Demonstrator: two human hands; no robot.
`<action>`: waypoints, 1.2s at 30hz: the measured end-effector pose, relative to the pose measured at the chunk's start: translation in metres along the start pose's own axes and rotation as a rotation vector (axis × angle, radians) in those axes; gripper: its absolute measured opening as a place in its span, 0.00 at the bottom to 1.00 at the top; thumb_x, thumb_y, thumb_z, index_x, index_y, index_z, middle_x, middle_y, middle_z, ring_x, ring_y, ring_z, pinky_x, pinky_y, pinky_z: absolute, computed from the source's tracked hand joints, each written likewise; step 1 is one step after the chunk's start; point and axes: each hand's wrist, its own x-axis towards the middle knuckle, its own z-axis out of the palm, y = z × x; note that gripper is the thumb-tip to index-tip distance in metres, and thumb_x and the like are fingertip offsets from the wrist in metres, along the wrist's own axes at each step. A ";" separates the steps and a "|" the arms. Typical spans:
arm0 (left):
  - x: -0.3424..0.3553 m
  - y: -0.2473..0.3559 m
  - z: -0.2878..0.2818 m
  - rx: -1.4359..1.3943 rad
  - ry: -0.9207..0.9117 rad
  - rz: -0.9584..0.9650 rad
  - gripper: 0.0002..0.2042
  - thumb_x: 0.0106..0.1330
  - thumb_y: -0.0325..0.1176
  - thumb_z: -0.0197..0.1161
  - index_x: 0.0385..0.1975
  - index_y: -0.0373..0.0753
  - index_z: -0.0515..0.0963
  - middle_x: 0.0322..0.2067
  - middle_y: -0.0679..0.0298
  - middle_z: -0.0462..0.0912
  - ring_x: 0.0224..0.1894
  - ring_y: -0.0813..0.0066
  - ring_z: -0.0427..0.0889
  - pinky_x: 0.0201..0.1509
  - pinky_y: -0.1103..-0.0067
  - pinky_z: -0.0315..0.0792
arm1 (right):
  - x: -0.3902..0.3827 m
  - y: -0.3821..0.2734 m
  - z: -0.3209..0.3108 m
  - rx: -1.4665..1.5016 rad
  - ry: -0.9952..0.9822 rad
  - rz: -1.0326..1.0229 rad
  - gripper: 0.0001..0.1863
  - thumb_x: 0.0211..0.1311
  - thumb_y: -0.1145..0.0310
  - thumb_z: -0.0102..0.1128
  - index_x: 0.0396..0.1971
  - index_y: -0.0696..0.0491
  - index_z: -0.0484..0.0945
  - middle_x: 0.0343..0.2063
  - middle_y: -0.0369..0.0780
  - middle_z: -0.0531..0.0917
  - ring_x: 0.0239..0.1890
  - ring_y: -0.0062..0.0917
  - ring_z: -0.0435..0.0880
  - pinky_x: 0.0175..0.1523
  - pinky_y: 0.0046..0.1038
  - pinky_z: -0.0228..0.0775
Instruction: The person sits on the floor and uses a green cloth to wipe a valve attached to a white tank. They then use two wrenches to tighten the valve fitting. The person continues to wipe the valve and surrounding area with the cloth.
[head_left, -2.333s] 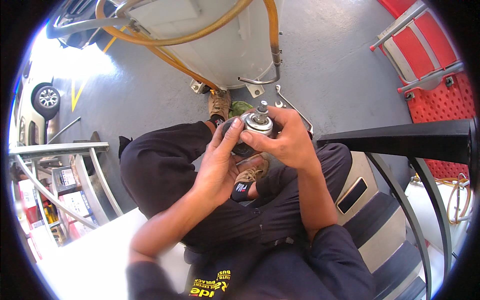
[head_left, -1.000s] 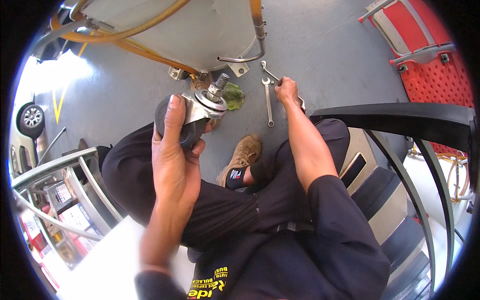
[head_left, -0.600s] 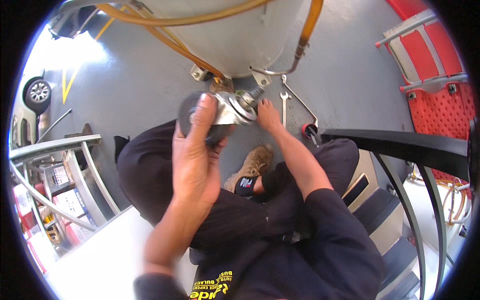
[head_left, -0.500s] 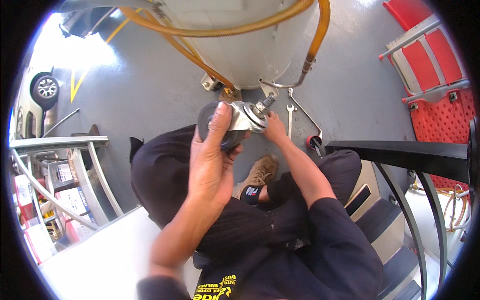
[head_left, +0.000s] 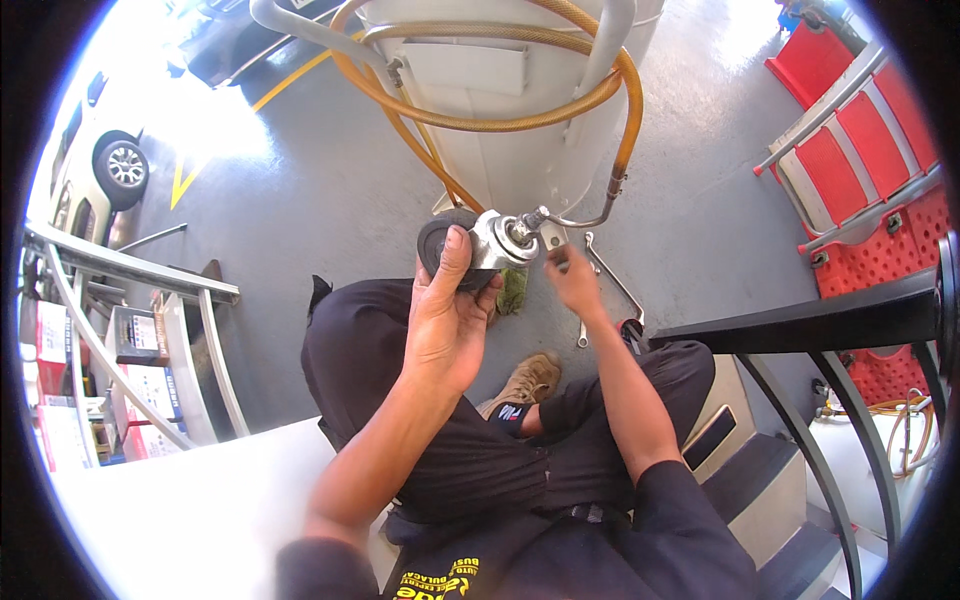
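Note:
A caster wheel (head_left: 447,240) with a dark tread, silver fork and threaded stem is gripped between the thumb and fingers of my left hand (head_left: 447,325). Its stem points up and right, close to a metal tab (head_left: 553,236) at the base of the white tank (head_left: 500,175); whether they touch I cannot tell. My right hand (head_left: 574,285) is just right of the stem and below the tab, fingers curled together. Something small may be between its fingertips, but blur hides its kind. A wrench (head_left: 618,275) lies on the floor beside that hand.
Orange hose (head_left: 500,122) loops around the tank and ends in a bent metal pipe (head_left: 606,208). A black railing (head_left: 790,318) and steps are at my right, with a phone (head_left: 708,437) there. Red panels (head_left: 845,170) stand far right; a metal rack (head_left: 130,265) is left.
My right hand has come up from the floor near the wrenches, its fingers curled. The caster in my left hand has shifted slightly right in view, and more of the tank shows.

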 end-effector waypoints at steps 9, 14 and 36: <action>0.002 -0.010 0.009 -0.142 0.051 -0.123 0.23 0.66 0.52 0.71 0.52 0.44 0.79 0.48 0.68 0.85 0.48 0.74 0.86 0.44 0.81 0.86 | -0.040 0.087 0.094 -0.509 -0.471 -0.082 0.43 0.58 0.57 0.73 0.72 0.42 0.63 0.70 0.47 0.66 0.66 0.48 0.72 0.66 0.47 0.71; 0.005 -0.016 -0.002 -0.252 0.204 -0.209 0.24 0.66 0.49 0.72 0.53 0.39 0.77 0.51 0.60 0.84 0.49 0.68 0.86 0.46 0.80 0.87 | -0.045 0.077 0.097 -0.648 -0.458 -0.158 0.40 0.57 0.62 0.73 0.70 0.42 0.66 0.66 0.45 0.70 0.66 0.43 0.71 0.64 0.50 0.70; -0.009 -0.002 0.039 -0.130 -0.121 0.013 0.27 0.74 0.47 0.65 0.68 0.54 0.62 0.60 0.67 0.73 0.61 0.69 0.75 0.60 0.66 0.73 | -0.059 -0.218 -0.094 0.754 0.023 -0.556 0.43 0.66 0.48 0.63 0.70 0.61 0.60 0.60 0.45 0.73 0.61 0.31 0.75 0.69 0.35 0.63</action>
